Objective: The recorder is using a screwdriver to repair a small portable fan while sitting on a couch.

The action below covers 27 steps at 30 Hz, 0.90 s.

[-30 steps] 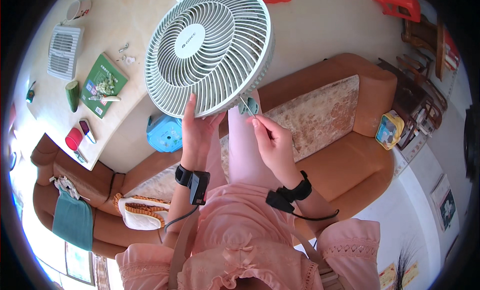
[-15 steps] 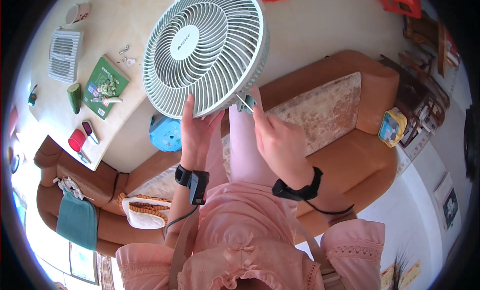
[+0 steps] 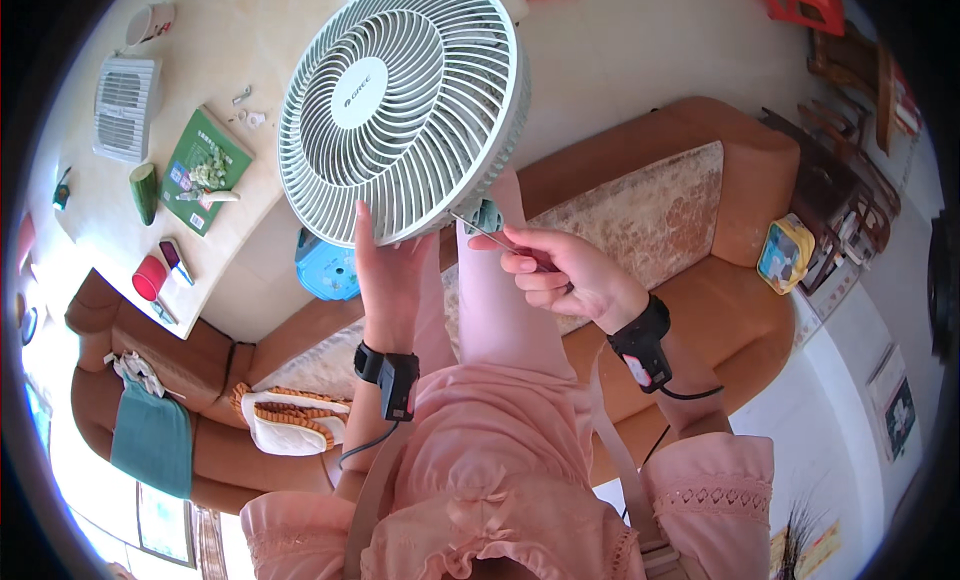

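Note:
My left hand [image 3: 383,285] grips the lower rim of a pale green fan head [image 3: 410,130] with a round slatted guard, fingers partly hidden behind it. My right hand [image 3: 570,280], palm turned up and fingers curled, holds a screwdriver [image 3: 488,234], its thin metal shaft reaching up-left to the underside of the rim, beside a green fitting [image 3: 485,215]. Whether the tip sits in a screw is too small to tell. Pink-clad legs [image 3: 510,330] are below the fan.
A cream table [image 3: 255,160] holds a booklet [image 3: 185,160], cucumber [image 3: 143,195], red cup [image 3: 149,278], white grille [image 3: 125,110] and small parts. Brown sofas [image 3: 670,320] lie around, with a blue container [image 3: 327,267] and a yellow bag [image 3: 785,252]. Red stools [image 3: 800,5] stand at back right.
My right hand has rotated from back-up to palm-up on the screwdriver and moved slightly right. The fan head and my left hand have shifted a little to the left.

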Tool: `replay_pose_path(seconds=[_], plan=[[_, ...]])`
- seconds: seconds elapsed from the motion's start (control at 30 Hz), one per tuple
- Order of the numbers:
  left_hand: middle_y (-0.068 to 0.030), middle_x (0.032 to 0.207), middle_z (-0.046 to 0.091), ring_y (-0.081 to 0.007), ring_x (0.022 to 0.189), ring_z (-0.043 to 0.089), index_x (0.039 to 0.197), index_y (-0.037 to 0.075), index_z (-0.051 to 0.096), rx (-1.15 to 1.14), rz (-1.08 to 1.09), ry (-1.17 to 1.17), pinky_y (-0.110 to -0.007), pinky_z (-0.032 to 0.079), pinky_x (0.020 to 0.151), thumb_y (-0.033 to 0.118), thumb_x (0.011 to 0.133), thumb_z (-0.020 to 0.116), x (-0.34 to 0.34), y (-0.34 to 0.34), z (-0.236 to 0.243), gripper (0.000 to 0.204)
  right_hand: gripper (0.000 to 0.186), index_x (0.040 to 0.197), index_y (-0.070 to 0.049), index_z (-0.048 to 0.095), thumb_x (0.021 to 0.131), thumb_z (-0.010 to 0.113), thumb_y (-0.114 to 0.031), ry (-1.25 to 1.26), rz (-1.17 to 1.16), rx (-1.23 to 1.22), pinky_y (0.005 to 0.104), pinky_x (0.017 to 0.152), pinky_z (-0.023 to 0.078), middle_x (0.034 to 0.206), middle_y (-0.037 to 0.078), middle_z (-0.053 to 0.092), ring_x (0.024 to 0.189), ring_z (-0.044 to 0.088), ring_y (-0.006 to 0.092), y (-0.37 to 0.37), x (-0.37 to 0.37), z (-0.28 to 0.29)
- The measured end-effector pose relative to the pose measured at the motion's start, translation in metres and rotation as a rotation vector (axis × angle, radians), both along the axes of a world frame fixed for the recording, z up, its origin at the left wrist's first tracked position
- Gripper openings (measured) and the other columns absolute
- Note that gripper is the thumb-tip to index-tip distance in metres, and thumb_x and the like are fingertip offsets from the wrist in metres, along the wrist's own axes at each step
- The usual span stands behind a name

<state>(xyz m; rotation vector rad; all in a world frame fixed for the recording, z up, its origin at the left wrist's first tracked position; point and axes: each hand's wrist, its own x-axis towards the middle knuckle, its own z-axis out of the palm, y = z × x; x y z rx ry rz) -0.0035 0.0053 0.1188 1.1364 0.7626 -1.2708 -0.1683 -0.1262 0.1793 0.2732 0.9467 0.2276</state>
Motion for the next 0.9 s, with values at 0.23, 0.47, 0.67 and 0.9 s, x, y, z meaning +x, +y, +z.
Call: replay_pose_path(seconds=[0.23, 0.47, 0.67, 0.9], plan=[[-0.0128, 0.126, 0.048, -0.0296, 0.12, 0.046, 0.13, 0.005, 0.042, -0.04, 0.141, 0.123, -0.05, 0.041, 0.1, 0.034, 0.093, 0.053, -0.016, -0.022, 0.016, 0.048, 0.028, 0.107, -0.008, 0.054, 0.101, 0.039, -0.03, -0.061, -0.121, 0.062, 0.018, 0.038, 0.019, 0.059, -0.007, 0.031, 0.041, 0.024, 0.0023, 0.031, -0.004, -0.007], [-0.0117, 0.117, 0.055, -0.0231, 0.106, 0.054, 0.121, 0.002, 0.048, 0.028, 0.077, -0.016, -0.039, 0.044, 0.092, 0.031, 0.093, 0.055, -0.022, -0.042, 0.016, 0.041, 0.025, 0.1, -0.005, 0.056, 0.099, 0.045, -0.027, 0.078, -0.154, -0.164, 0.0211, 0.039, 0.017, 0.058, -0.008, 0.032, 0.041, 0.025, 0.0026, 0.033, 0.004, 0.002], [-0.0099, 0.112, 0.058, -0.0207, 0.1, 0.057, 0.119, 0.001, 0.05, 0.099, 0.018, -0.072, -0.038, 0.046, 0.091, 0.032, 0.092, 0.056, -0.02, -0.047, 0.022, 0.041, 0.026, 0.099, -0.001, 0.061, 0.099, 0.046, -0.022, 0.171, 0.185, -0.622, 0.0228, 0.04, 0.023, 0.054, -0.007, 0.037, 0.042, 0.029, 0.0038, 0.029, 0.017, 0.01], [-0.0102, 0.113, 0.058, -0.0217, 0.101, 0.057, 0.119, 0.003, 0.05, 0.067, 0.042, -0.052, -0.037, 0.049, 0.088, 0.031, 0.091, 0.057, -0.024, -0.046, 0.016, 0.041, 0.018, 0.095, 0.0, 0.063, 0.093, 0.052, -0.015, 0.333, 0.635, -1.383, 0.0289, 0.044, 0.038, 0.056, 0.006, 0.049, 0.046, 0.049, 0.0151, 0.036, 0.02, 0.009]])
